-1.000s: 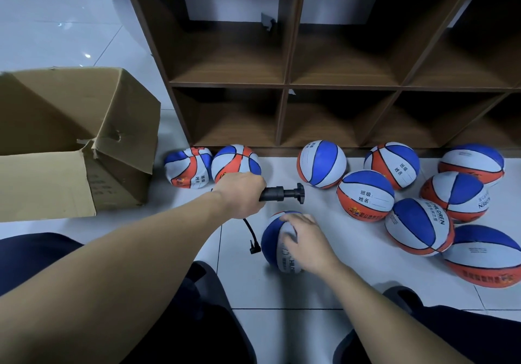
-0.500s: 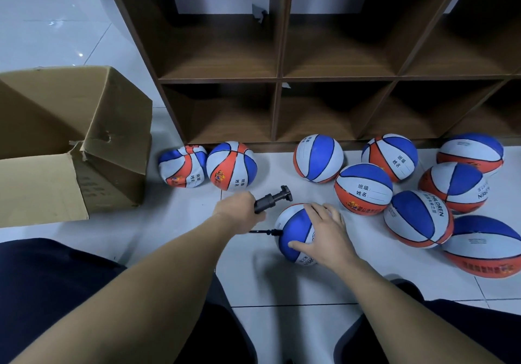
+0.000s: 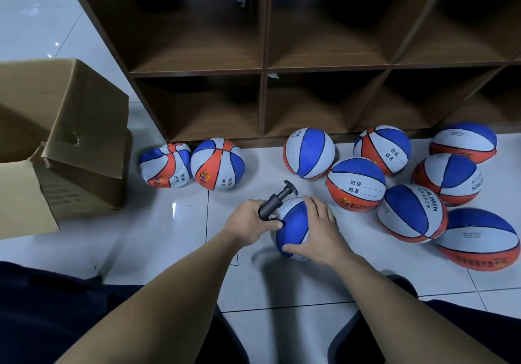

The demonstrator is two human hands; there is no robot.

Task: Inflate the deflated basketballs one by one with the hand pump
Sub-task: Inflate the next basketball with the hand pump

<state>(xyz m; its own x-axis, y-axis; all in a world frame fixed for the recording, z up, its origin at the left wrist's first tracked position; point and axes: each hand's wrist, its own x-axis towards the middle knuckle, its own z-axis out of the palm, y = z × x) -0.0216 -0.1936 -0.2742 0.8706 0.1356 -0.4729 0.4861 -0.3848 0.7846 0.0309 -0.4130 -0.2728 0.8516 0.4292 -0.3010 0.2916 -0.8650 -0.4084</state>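
The fingers (image 3: 255, 224) of the left hand (image 3: 248, 224) are curled tight round the barrel of the black hand pump (image 3: 275, 203), whose T-handle points up and away, its lower end against the ball. The right hand (image 3: 318, 231) lies spread over the blue-and-white basketball (image 3: 293, 228), fingers gently bent to its curve, steadying it on the tiled floor (image 3: 158, 239). Two balls (image 3: 191, 166) lie left, seven more (image 3: 394, 177) right. A cardboard box (image 3: 64, 138) stands far left, before wooden shelving (image 3: 265, 67).
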